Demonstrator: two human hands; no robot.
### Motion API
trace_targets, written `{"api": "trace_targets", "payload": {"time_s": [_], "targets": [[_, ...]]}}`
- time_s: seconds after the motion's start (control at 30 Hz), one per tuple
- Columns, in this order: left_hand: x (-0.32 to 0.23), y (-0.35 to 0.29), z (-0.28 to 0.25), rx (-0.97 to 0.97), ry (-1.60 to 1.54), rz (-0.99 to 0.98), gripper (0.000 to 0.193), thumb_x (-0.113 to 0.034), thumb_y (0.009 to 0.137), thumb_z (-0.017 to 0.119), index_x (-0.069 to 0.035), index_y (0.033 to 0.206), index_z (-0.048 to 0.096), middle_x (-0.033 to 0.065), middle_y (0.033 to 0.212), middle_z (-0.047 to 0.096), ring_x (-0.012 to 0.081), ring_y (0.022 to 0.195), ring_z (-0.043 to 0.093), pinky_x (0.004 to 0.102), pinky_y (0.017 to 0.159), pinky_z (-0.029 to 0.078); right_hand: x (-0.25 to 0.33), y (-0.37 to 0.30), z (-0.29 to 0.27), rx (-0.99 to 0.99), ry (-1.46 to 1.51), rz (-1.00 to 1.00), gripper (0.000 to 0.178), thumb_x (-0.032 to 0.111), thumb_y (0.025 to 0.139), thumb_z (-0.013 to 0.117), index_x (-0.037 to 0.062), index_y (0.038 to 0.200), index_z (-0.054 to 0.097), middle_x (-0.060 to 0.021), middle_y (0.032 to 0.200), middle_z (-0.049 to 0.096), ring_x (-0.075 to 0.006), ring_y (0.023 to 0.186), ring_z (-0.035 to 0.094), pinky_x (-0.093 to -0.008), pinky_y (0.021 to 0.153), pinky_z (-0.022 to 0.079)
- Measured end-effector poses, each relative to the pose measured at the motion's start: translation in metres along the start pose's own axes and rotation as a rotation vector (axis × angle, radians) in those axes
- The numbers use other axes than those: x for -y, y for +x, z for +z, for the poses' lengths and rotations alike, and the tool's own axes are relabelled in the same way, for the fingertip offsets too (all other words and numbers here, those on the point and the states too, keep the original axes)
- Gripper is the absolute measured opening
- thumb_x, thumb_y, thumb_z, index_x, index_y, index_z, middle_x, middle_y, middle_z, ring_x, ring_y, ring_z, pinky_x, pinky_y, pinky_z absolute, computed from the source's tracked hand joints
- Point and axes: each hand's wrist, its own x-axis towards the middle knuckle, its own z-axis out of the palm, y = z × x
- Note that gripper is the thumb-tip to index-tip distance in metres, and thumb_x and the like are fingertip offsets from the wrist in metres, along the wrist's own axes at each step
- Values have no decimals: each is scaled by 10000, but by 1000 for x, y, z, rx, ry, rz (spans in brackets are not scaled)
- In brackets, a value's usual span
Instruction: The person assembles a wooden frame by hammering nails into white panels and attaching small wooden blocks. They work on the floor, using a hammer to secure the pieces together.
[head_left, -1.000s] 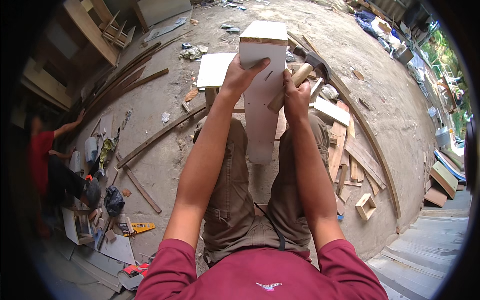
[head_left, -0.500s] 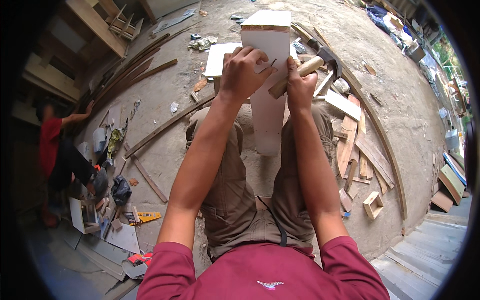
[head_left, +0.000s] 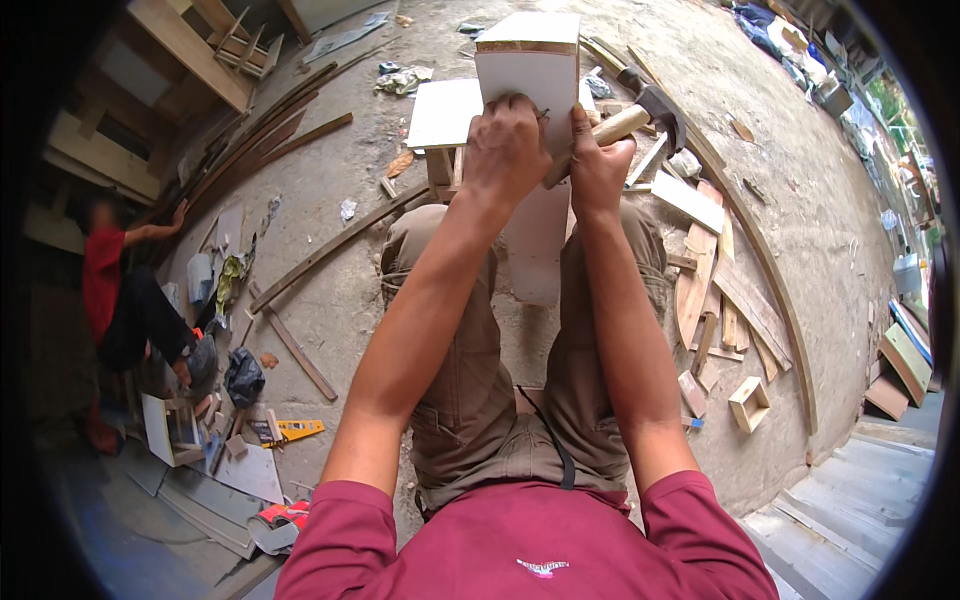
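Observation:
Between my knees stands a long white wooden piece [head_left: 525,78] with a bare wood edge near its top end. My left hand [head_left: 508,145] is closed against its white face, pinching a thin dark nail [head_left: 543,115] that shows only in part past the fingers. At the piece's right edge, my right hand [head_left: 600,168] is wrapped round the wooden handle of a claw hammer [head_left: 622,125], with the thumb raised along the edge. The hammer's dark metal head points away to the right.
Beyond my left hand is a small white-topped wooden stand [head_left: 440,112]. Wood offcuts [head_left: 735,300] and a small open wooden box [head_left: 749,404] lie to the right. A long strip [head_left: 340,255] crosses the ground at left. Another person [head_left: 125,270] sits at far left.
My left hand has turned knuckles-up and moved slightly right and down, covering more of the nail. The white piece has shifted slightly left and up; my right hand still grips the hammer.

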Motion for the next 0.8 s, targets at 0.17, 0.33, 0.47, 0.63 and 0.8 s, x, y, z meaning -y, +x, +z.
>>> {"api": "trace_targets", "payload": {"time_s": [0.17,0.33,0.47,0.63,0.8], "targets": [[-11,10,-24,159,-283,-248,220,-185,891,688,21,962,715,242,895,729,378,869,727,418,799,567,3,-3,9,-83,65,-88,593,184,924,765,-86,1193,311,-191,1033,617,-179,909,647,-274,788,538],[-7,18,-26,234,-162,-218,296,-183,867,716,34,1068,728,224,889,744,305,859,744,386,805,566,-1,-3,9,-25,63,-72,570,209,921,772,-92,1146,343,-192,1023,615,-182,909,644,-272,796,538],[-8,27,-46,349,-393,-363,296,-185,894,706,36,1091,724,153,932,763,208,829,728,342,763,561,0,-2,8,-69,53,-70,558,218,919,777,-95,1125,363,-188,1022,615,-176,904,642,-267,780,538],[41,18,-43,-51,-1075,-350,235,-245,970,694,-61,1114,712,51,1003,719,134,943,667,279,864,522,3,-2,8,-98,57,-100,565,225,910,788,-88,1138,377,-176,1035,616,-168,898,641,-268,766,536],[36,12,-19,68,-1039,-393,199,-213,954,717,-42,1055,707,42,1016,689,143,973,620,271,866,483,3,1,-1,-23,37,8,567,239,884,814,-103,1131,436,-163,1011,636,-170,856,641,-291,759,538]]}}
